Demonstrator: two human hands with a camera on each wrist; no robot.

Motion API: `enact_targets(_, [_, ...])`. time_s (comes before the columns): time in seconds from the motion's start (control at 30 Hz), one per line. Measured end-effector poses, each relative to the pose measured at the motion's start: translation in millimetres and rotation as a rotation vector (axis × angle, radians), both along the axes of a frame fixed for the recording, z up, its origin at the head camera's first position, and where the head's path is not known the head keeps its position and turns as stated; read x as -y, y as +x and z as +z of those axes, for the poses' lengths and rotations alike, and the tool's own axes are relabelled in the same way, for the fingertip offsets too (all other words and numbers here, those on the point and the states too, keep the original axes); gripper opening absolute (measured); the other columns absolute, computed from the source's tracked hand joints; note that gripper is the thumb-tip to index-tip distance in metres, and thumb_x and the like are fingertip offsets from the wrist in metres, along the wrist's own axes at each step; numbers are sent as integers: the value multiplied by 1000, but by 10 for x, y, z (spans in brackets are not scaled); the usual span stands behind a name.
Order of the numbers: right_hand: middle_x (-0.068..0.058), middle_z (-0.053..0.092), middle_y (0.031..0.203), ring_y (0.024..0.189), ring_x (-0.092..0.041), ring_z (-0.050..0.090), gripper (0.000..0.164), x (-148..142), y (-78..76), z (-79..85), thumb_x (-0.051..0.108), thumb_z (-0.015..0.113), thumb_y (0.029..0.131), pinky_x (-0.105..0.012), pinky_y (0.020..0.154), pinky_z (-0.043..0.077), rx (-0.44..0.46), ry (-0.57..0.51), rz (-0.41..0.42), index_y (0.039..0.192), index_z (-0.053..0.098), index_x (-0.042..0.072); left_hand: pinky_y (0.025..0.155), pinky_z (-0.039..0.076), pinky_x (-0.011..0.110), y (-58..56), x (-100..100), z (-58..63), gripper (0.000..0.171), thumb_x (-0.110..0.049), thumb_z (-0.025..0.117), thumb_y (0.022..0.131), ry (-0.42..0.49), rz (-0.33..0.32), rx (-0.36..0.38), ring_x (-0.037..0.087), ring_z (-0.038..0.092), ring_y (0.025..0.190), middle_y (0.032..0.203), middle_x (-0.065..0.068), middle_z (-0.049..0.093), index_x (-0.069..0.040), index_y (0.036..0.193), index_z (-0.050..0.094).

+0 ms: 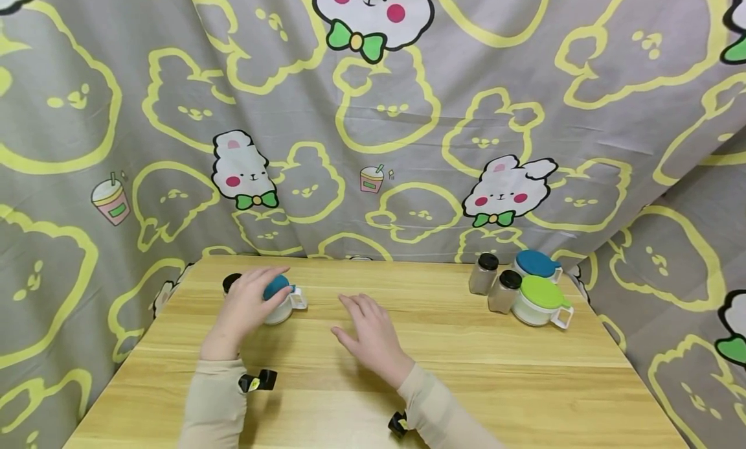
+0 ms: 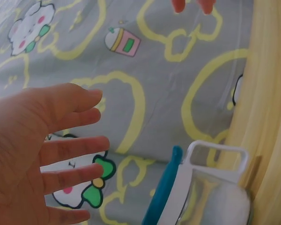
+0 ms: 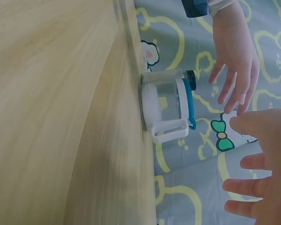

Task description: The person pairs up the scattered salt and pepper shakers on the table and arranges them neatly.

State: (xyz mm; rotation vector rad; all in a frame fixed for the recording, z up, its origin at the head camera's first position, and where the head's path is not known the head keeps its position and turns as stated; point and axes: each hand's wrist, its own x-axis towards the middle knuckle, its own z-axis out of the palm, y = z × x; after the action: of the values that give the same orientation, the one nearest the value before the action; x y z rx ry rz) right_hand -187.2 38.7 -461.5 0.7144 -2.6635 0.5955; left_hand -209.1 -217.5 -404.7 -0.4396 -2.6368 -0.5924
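My left hand (image 1: 245, 313) hovers by a clear seasoning jar (image 1: 278, 314) with a blue lid and white handle, its fingers extended and holding nothing. In the left wrist view that hand (image 2: 51, 154) is apart from the jar (image 2: 215, 201). White contents show inside the jar (image 3: 170, 105) in the right wrist view. Beside it stands a black-capped bottle (image 3: 161, 76), mostly hidden by my left hand in the head view, where its cap (image 1: 231, 282) shows. My right hand (image 1: 375, 339), fingers extended and holding nothing, is over the table to the right of the jar.
On the table's (image 1: 350, 397) right side stand two black-capped bottles, one farther back (image 1: 482, 277) and one nearer (image 1: 502, 299). Next to them are a green-lidded jar (image 1: 535, 311) and a blue-lidded jar (image 1: 537, 264). A patterned grey curtain (image 1: 408, 164) hangs behind the table.
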Motion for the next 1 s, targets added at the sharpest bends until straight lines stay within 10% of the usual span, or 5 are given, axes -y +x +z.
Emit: enact_targets(1.0, [-8, 57, 131, 125, -30, 53, 64, -547, 135, -98, 41, 66, 90, -57, 100, 44, 5, -19, -5, 145, 45, 15, 105, 37, 64, -42, -473, -155, 43, -38, 65, 92, -78, -103, 52, 34, 55, 123, 129, 10, 64, -18, 130, 63])
